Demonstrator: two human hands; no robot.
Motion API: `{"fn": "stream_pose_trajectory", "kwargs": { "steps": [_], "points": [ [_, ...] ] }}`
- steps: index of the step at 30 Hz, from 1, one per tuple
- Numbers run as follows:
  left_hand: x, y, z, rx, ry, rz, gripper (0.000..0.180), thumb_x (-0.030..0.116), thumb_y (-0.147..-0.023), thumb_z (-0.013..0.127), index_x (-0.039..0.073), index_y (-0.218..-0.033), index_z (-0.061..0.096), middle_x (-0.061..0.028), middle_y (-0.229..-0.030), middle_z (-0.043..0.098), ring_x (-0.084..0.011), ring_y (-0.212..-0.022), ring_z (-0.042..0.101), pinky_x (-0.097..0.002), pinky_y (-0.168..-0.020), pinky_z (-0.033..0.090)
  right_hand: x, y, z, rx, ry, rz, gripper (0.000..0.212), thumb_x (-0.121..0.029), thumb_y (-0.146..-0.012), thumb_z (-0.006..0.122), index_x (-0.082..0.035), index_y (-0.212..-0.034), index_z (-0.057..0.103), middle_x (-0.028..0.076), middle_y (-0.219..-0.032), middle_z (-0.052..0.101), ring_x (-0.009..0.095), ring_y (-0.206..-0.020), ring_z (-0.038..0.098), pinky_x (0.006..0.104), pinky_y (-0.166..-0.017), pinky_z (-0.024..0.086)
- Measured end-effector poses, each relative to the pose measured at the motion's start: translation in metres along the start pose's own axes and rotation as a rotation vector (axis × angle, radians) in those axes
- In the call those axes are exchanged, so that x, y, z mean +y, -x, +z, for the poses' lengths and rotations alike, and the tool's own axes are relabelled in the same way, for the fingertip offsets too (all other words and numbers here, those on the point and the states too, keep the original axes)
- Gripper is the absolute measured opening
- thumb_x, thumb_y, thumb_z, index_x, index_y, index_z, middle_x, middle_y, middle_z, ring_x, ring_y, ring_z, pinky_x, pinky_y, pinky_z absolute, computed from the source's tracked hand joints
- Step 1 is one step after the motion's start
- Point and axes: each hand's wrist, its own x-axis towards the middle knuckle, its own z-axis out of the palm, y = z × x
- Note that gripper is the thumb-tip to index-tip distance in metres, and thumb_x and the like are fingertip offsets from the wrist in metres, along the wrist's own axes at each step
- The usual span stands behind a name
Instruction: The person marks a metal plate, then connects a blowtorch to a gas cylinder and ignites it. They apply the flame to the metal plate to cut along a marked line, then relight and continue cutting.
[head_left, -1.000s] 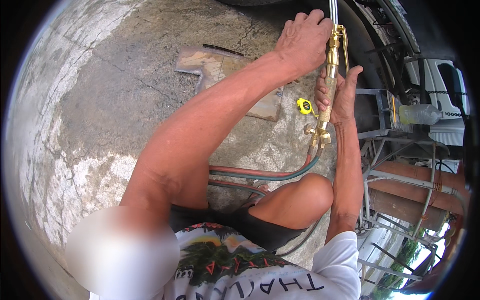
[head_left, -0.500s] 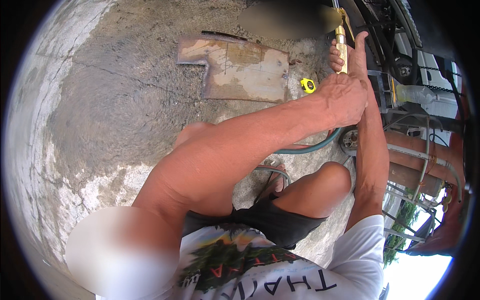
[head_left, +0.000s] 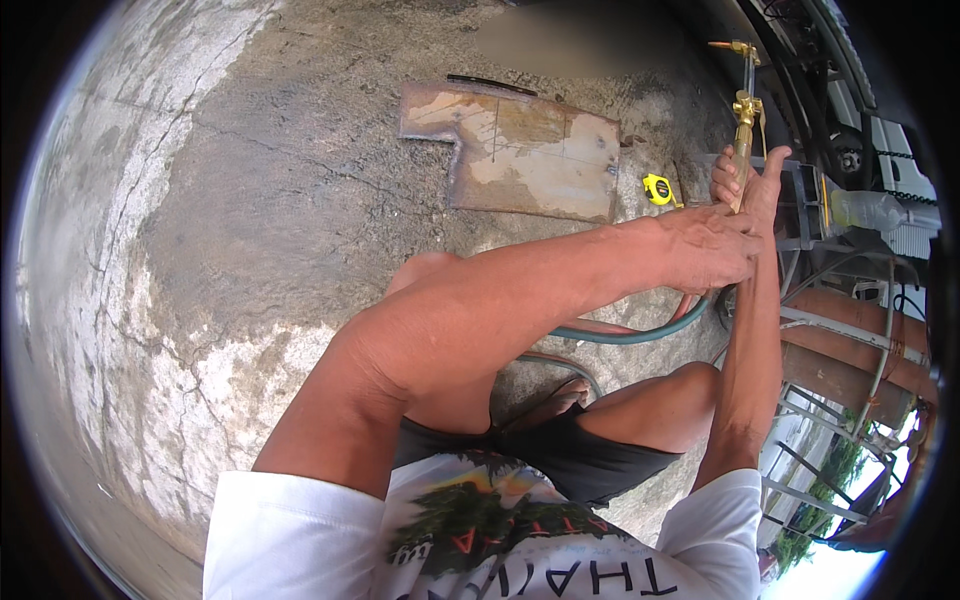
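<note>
My right hand [head_left: 752, 182], palm up with its thumb sticking out, is wrapped round the brass handle of a cutting torch [head_left: 744, 135]. The torch points away from me, its nozzle bent to the left at the far end. Across my right wrist lies my left hand [head_left: 712, 245], fingers curled at the handle's lower end; what its fingertips grip is hidden. A green hose [head_left: 640, 336] and a reddish hose run below my left forearm. On the ground left of the torch are a yellow tape measure [head_left: 658, 190] and a notched, rust-stained metal plate [head_left: 540, 165].
A thin dark bar [head_left: 492, 84] lies along the plate's far edge. At the right stand a metal frame [head_left: 850, 340] with rusty-brown cylinders, a clear plastic bottle [head_left: 862, 210] and a chain. Cracked, partly wet concrete [head_left: 270, 200] spreads to the left. My bent knees are below my arms.
The plate, tape measure and both hands sit further right and lower in the picture. More of the torch's head now shows. The left hand's fingers look less tightly bunched over the right wrist.
</note>
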Motion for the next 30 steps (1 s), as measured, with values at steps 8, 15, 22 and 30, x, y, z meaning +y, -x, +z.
{"fn": "stream_pose_trajectory", "kwargs": {
  "steps": [8, 15, 22, 30],
  "points": [
    [0.033, -0.021, 0.02, -0.033, 0.042, -0.143, 0.029, 0.018, -0.075, 0.068, 0.0, -0.097, 0.064, -0.0133, -0.095, 0.058, -0.0288, -0.097, 0.058, -0.0382, -0.084, 0.05, -0.007, 0.035, -0.015, -0.047, -0.131, -0.055, 0.085, -0.085, -0.078, 0.05, -0.003, -0.099, 0.053, 0.003, -0.068, 0.045, 0.012, -0.046, 0.041, 0.0257, -0.039, 0.036],
    [0.054, -0.025, -0.01, -0.061, 0.266, -0.722, 0.031, 0.024, -0.092, 0.06, -0.007, -0.099, 0.058, -0.0222, -0.082, 0.061, -0.0421, -0.08, 0.061, -0.05, -0.074, 0.049, 0.0, 0.05, -0.017, -0.076, -0.315, -0.127, 0.076, -0.081, -0.084, 0.047, -0.006, -0.09, 0.058, 0.002, -0.058, 0.044, 0.011, -0.036, 0.037, 0.0238, -0.031, 0.031],
    [0.05, -0.009, 0.004, -0.186, 0.625, -0.665, 0.037, 0.03, -0.098, 0.056, -0.007, -0.098, 0.051, -0.0263, -0.073, 0.06, -0.0492, -0.074, 0.059, -0.0541, -0.07, 0.043, -0.007, 0.07, -0.023, -0.239, -0.434, -0.215, 0.074, -0.076, -0.089, 0.046, -0.003, -0.093, 0.058, 0.003, -0.058, 0.044, 0.009, -0.035, 0.035, 0.0239, -0.029, 0.029],
    [0.056, -0.01, 0.016, -0.26, 0.558, -0.599, 0.038, 0.034, -0.1, 0.054, -0.004, -0.1, 0.05, -0.0272, -0.078, 0.06, -0.0488, -0.079, 0.061, -0.0529, -0.07, 0.047, -0.007, 0.092, -0.039, -0.148, -0.451, -0.244, 0.069, -0.075, -0.092, 0.041, -0.008, -0.089, 0.055, 0.0, -0.058, 0.043, 0.009, -0.034, 0.033, 0.0239, -0.029, 0.029]
  ]
}}
